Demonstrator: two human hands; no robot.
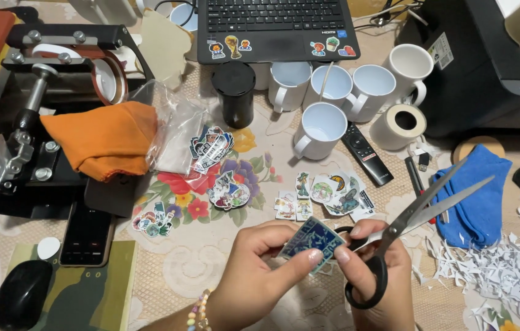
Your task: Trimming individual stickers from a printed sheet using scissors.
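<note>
Left hand [254,276] pinching blue sticker [311,240] between thumb and fingers. Right hand [376,270] gripping black-handled scissors [413,214], blades parted, beside sticker. White paper scraps [505,270] at right.

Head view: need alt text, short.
Seen from above, a left hand pinches a small blue sticker while the right hand holds open black-handled scissors beside it. Around them lie cut-out stickers, white mugs, paper scraps, an orange cloth and a laptop.

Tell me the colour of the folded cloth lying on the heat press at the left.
Orange. The folded cloth shows plainly in the head view, draped over the black heat press.
</note>
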